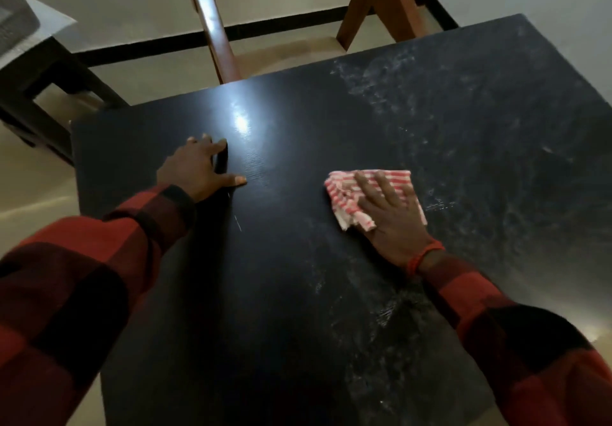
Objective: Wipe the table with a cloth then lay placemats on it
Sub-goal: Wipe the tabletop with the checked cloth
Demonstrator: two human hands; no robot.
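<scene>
On the dark counter (271,260) our right hand (394,217) lies flat, fingers spread straight over the red-striped cloth (347,200), pressing it down so that it drags the pale dusty smears lying to the cloth's right. Left of the cloth our left hand (195,170) rests open on the counter, likely bracing us. Beyond the cloth stands a wooden chair (215,28); we see no placemats.

Right hand (394,213) presses flat on a red-striped cloth (347,194) at the black table's (281,293) centre. Left hand (198,169) rests at 9 o'clock; wooden chair (218,38) at 12 o'clock.
</scene>
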